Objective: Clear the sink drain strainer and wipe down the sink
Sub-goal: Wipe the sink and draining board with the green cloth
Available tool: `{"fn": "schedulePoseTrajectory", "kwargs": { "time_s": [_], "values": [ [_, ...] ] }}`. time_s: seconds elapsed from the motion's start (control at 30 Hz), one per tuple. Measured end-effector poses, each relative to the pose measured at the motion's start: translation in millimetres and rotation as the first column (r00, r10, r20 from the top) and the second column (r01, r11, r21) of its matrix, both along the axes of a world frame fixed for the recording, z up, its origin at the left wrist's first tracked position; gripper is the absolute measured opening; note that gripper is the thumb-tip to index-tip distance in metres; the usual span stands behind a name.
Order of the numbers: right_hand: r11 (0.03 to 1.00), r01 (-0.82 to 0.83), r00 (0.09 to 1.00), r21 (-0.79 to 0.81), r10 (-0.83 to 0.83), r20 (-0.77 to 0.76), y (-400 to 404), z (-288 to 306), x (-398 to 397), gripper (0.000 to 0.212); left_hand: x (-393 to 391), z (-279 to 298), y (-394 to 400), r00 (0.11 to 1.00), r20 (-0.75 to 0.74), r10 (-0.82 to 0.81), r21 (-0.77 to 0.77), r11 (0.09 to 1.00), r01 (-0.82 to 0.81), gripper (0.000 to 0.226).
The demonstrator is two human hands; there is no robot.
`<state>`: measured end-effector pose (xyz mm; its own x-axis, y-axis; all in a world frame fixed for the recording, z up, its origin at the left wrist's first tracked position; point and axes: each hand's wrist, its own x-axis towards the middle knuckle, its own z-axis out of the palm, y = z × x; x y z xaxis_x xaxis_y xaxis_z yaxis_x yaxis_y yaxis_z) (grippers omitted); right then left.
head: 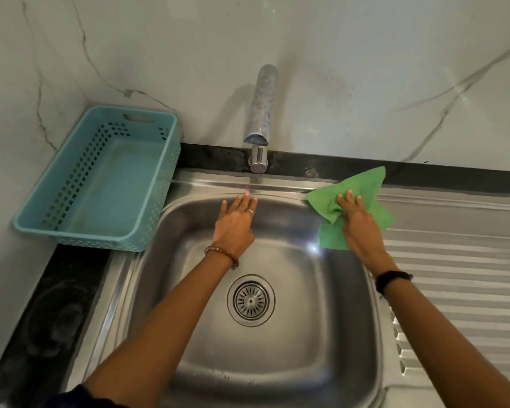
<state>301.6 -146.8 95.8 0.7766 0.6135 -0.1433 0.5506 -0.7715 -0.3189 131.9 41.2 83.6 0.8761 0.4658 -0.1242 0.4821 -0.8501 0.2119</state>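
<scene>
A stainless steel sink (321, 334) fills the middle of the view. Its round drain strainer (251, 300) sits in the basin floor and looks free of debris. My right hand (358, 223) presses a crumpled green cloth (362, 187) against the sink's far right corner and rim. My left hand (235, 220) rests flat, fingers spread, on the basin's back wall just under the tap, holding nothing.
A chrome tap (261, 119) juts from the marble wall above the back rim. An empty teal plastic basket (100, 178) stands on the dark counter at the left. A ribbed steel draining board (460, 260) extends to the right.
</scene>
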Motion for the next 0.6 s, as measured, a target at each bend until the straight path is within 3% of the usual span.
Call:
{"fn": "schedulePoseTrajectory", "kwargs": {
  "time_s": [0.27, 0.5, 0.6],
  "values": [
    [0.977, -0.142, 0.975, -0.161, 0.166, 0.147, 27.5, -8.3, -23.2, 0.071, 9.6, 11.1, -0.3, 0.993, -0.121, 0.003, 0.020, 1.000, -0.001, 0.073],
    [0.883, -0.430, 0.895, -0.186, 0.445, 0.042, 4.8, 1.2, 3.4, 0.076, 21.8, 25.8, -21.9, 0.978, -0.171, 0.123, -0.004, 0.992, -0.125, 0.060],
    [0.913, -0.385, 0.921, -0.130, 0.390, 0.009, -24.8, 2.5, 25.6, 0.071, 41.1, 28.9, -53.7, 0.990, -0.104, 0.100, -0.036, 0.994, -0.105, 0.052]
  ]
}}
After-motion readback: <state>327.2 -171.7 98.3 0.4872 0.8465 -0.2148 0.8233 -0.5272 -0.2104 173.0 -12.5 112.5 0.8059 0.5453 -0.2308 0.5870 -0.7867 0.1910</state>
